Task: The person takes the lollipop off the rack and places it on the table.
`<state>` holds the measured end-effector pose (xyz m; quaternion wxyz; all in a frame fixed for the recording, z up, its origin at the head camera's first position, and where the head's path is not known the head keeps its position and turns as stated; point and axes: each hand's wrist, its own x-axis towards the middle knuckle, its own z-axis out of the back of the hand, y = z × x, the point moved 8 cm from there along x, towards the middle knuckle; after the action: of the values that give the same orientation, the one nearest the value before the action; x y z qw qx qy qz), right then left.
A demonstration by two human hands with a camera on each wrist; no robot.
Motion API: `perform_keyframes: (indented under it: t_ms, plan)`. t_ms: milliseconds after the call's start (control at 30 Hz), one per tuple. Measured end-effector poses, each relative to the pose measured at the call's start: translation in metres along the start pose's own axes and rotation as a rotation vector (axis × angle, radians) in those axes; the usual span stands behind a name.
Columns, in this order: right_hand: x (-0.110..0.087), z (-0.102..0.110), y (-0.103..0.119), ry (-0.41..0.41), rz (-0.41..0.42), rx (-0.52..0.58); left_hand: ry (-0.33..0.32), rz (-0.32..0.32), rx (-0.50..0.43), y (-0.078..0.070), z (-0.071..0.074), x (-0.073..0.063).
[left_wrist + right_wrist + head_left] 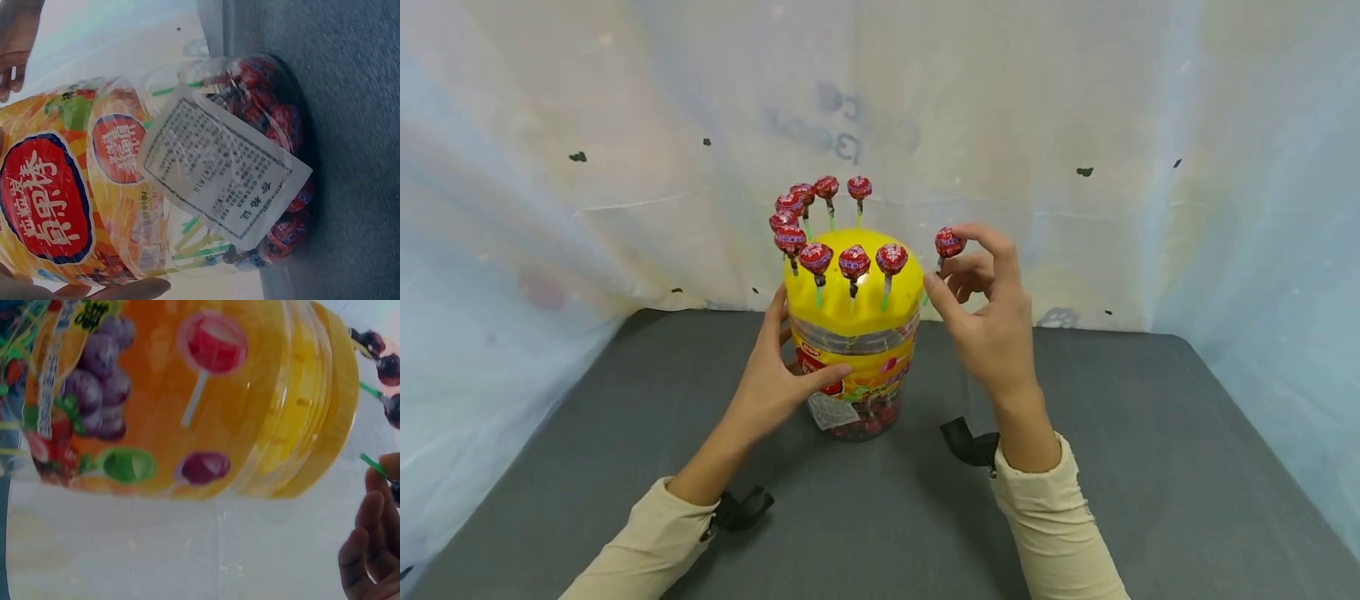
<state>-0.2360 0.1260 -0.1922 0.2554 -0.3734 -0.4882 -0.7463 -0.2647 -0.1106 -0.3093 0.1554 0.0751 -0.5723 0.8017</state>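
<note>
a red-wrapped lollipop point(951, 242) is held up in the air just beside the right side of a large jar point(857, 343), level with the upper part of its yellow lid point(846, 321). the right hand point(992, 321) pinches it, the index finger bent over to the candy and the thumb near the stick; in the right wrist view the free end of its green stick point(375, 465) points toward the lid and is apart from it. the left hand point(771, 383) curls round the jar's left side, thumb across the front of the orange and yellow label point(880, 367), fingers partly hidden behind.

on the lid, standing lollipops point(854, 262) form a curve along the front, left side and back, their sticks set in the yellow top. the jar is upright, and more red-wrapped candies point(284, 125) lie in its clear base, next to a tilted white printed paper point(225, 169).

the jar stands on a dark grey table point(1112, 417). cream sleeves point(1048, 517) cover both forearms, with a black piece point(970, 443) at each wrist. behind the table hangs a pale sheet point(962, 125) with small dark patches and faint writing
</note>
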Motion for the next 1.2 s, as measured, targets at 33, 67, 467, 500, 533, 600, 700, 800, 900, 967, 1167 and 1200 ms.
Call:
perform_keyframes:
  t_ms: [33, 67, 467, 500, 533, 600, 700, 800, 900, 967, 1167, 1200]
  plan:
    - [0.0, 0.001, -0.002, 0.01, -0.014, -0.014, 0.001, -0.003, 0.001, -0.001, 0.0, 0.0]
    - [0.0, 0.002, -0.004, 0.02, -0.029, -0.025, 0.003, -0.007, -0.001, -0.001, 0.0, 0.001]
    - [-0.003, 0.007, -0.026, 0.133, -0.132, -0.157, -0.002, 0.008, -0.004, 0.003, 0.0, -0.002]
    - [-0.003, 0.007, -0.027, 0.144, -0.138, -0.155, -0.002, 0.007, 0.0, 0.003, 0.0, -0.001]
    - [-0.002, 0.006, -0.029, 0.155, -0.143, -0.156, -0.002, 0.003, 0.003, 0.003, 0.001, -0.001]
    - [-0.001, 0.005, -0.033, 0.187, -0.157, -0.158, 0.001, -0.002, 0.002, 0.002, 0.002, 0.0]
    - [-0.001, 0.005, -0.038, 0.237, -0.186, -0.165, 0.009, -0.004, 0.001, 0.0, 0.001, 0.001]
    - [-0.001, 0.006, -0.042, 0.276, -0.209, -0.177, 0.012, 0.002, 0.001, -0.001, 0.0, 0.001]
    - [-0.002, 0.007, -0.046, 0.304, -0.233, -0.172, 0.008, 0.008, 0.002, -0.001, 0.0, -0.001]
    - [-0.004, 0.011, -0.049, 0.324, -0.254, -0.186, 0.011, 0.015, 0.0, 0.0, -0.003, -0.001]
    - [-0.009, 0.018, -0.061, 0.383, -0.318, -0.204, 0.007, 0.021, 0.004, 0.0, -0.003, -0.001]
    - [-0.009, 0.02, -0.064, 0.39, -0.328, -0.208, 0.009, 0.016, 0.002, -0.001, -0.003, -0.001]
